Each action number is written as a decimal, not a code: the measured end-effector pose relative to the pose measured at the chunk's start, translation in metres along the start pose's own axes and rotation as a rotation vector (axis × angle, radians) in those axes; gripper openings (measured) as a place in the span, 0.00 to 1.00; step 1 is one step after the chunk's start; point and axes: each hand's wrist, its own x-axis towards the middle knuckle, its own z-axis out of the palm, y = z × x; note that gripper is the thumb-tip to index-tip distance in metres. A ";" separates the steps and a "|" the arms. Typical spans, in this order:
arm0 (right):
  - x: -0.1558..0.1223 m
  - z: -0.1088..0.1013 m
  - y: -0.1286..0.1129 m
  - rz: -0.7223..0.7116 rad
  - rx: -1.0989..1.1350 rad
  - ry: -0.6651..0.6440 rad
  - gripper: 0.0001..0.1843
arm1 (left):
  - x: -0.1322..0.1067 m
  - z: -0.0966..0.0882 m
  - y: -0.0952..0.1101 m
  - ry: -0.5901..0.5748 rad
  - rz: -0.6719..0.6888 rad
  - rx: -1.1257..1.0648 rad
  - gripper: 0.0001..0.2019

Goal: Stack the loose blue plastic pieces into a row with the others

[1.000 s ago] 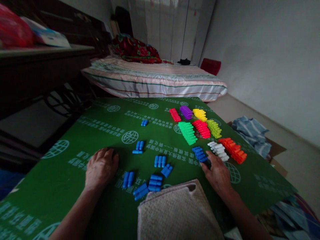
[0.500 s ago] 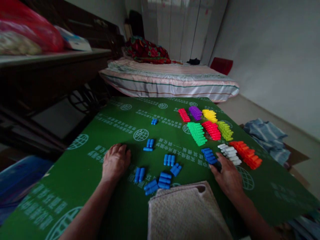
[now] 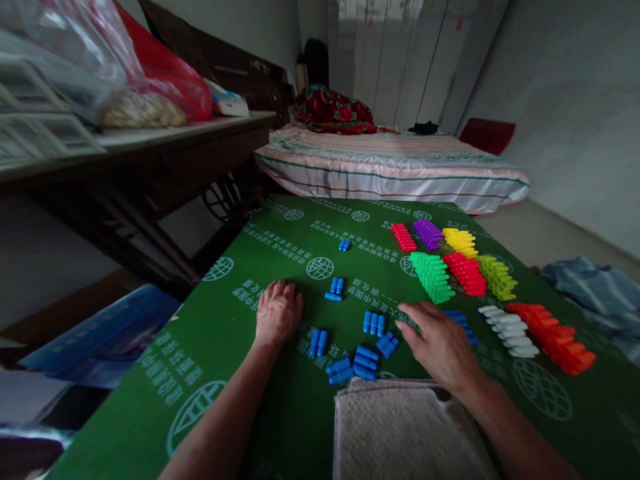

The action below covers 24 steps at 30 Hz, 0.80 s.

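Note:
My left hand (image 3: pixel 278 312) rests on the green board, fingers bent slightly and no object visible under it. Nearest to it are a pair of blue plastic pegs (image 3: pixel 319 343) and a small blue peg group (image 3: pixel 335 289). My right hand (image 3: pixel 440 341) hovers with thumb and index finger apart and nothing visible between them. It partly covers a row of blue pegs (image 3: pixel 461 325). Left of its fingertips lie blue pegs in small groups: three side by side (image 3: pixel 374 323), a tilted group (image 3: pixel 387 345), a stacked group (image 3: pixel 365 362) and another group (image 3: pixel 339 370).
Pegs sorted by colour lie at right: green (image 3: pixel 432 276), red (image 3: pixel 465 273), purple (image 3: pixel 428 234), yellow (image 3: pixel 460 241), lime (image 3: pixel 497 277), white (image 3: pixel 509 331) and orange (image 3: pixel 552 337). A folded beige cloth (image 3: pixel 400 430) covers the near edge. A bed (image 3: pixel 390 170) stands beyond.
My right hand has moved left from the blue peg row toward the loose blue groups. The left hand stays in place on the board. The view has turned left.

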 end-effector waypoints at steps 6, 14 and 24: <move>0.077 0.031 -0.090 -0.149 -0.094 -0.405 0.15 | -0.003 0.001 -0.001 0.017 -0.003 -0.002 0.20; 0.098 0.055 -0.111 -0.095 -0.150 -0.517 0.19 | -0.002 -0.004 -0.001 0.000 0.001 -0.013 0.21; 0.102 0.056 -0.108 0.027 -0.101 -0.480 0.16 | 0.008 -0.005 -0.003 -0.011 0.028 -0.032 0.23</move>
